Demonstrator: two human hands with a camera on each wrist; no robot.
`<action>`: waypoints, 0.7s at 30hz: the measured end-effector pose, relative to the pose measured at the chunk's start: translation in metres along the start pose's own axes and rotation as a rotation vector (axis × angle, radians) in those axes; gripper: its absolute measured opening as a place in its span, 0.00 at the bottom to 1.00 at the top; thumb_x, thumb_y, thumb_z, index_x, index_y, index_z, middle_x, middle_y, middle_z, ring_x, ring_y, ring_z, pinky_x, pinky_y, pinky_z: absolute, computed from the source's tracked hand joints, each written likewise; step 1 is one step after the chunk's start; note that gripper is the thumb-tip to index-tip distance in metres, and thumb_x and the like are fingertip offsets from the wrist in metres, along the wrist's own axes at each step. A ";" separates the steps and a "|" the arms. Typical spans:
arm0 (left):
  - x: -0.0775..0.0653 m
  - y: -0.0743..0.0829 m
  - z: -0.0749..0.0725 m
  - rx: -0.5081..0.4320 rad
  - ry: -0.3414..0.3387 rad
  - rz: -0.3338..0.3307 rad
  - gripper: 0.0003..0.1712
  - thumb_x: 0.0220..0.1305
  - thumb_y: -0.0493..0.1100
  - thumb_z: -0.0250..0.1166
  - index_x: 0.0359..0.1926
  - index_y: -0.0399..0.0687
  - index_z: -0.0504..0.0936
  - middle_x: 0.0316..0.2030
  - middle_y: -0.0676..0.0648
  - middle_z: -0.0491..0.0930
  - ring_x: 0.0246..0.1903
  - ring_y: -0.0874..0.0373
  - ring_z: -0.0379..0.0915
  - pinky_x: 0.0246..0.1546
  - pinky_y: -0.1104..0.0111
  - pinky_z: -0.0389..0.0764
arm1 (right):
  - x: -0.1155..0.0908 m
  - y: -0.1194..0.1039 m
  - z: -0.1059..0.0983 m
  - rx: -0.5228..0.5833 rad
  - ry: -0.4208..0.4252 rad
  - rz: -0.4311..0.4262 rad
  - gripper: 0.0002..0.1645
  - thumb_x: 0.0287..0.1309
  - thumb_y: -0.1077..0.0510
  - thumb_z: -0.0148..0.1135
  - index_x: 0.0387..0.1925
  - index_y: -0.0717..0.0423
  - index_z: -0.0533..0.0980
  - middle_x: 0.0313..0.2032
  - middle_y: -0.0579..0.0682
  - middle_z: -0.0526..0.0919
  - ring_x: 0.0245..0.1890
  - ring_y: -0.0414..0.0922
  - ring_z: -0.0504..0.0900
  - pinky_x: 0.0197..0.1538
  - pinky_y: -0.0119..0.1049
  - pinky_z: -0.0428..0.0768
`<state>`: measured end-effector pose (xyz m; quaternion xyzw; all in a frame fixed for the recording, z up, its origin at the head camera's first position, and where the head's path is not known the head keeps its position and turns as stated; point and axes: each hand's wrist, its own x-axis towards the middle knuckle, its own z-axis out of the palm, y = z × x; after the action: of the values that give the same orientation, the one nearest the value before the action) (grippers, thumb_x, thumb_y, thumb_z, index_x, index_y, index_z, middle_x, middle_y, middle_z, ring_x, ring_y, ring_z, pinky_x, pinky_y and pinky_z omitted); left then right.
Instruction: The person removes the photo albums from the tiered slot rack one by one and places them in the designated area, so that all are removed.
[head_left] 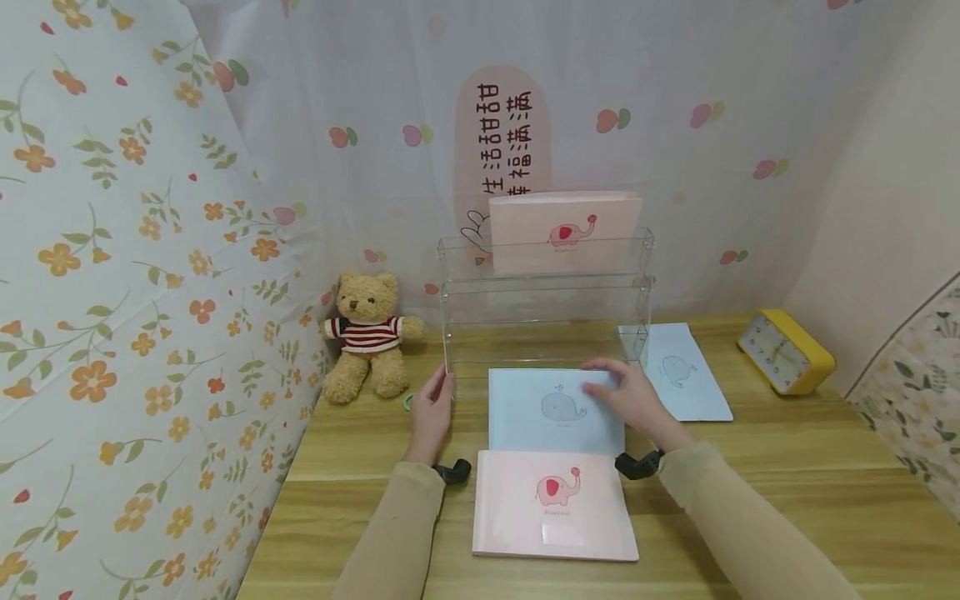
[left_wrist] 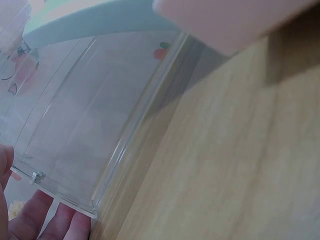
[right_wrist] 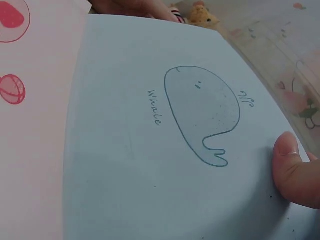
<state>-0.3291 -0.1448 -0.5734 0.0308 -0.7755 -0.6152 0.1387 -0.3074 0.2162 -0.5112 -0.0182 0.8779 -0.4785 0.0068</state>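
A clear acrylic rack [head_left: 547, 287] with stacked tiers stands against the back curtain. My left hand [head_left: 432, 417] grips its left side panel; in the left wrist view the fingers [left_wrist: 32, 212] curl round the panel's edge. My right hand [head_left: 628, 398] pinches the back right edge of a light blue whale booklet [head_left: 517, 408], its thumb [right_wrist: 290, 175] on the cover and the other fingers mostly hidden behind. The booklet tilts up in front of the rack. Before it lies a pink elephant booklet [head_left: 510, 508], which overlaps its near edge in the head view.
Another pink elephant booklet [head_left: 525, 225] stands in the rack's top tier. A second blue whale booklet [head_left: 675, 367] lies right of the rack. At the left sits a teddy bear [head_left: 367, 325], near a small green ring [head_left: 407, 402]. A yellow clock [head_left: 787, 350] stands at the right.
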 end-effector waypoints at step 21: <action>0.000 0.000 0.000 -0.005 -0.004 -0.009 0.26 0.84 0.53 0.64 0.77 0.59 0.80 0.74 0.44 0.81 0.73 0.44 0.79 0.71 0.45 0.82 | -0.006 0.016 0.020 -0.035 0.027 -0.093 0.23 0.70 0.55 0.77 0.64 0.52 0.87 0.69 0.62 0.84 0.76 0.68 0.74 0.79 0.76 0.64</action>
<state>-0.3294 -0.1447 -0.5733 0.0327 -0.7741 -0.6178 0.1342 -0.3017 0.2081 -0.5354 -0.0528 0.8844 -0.4629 -0.0275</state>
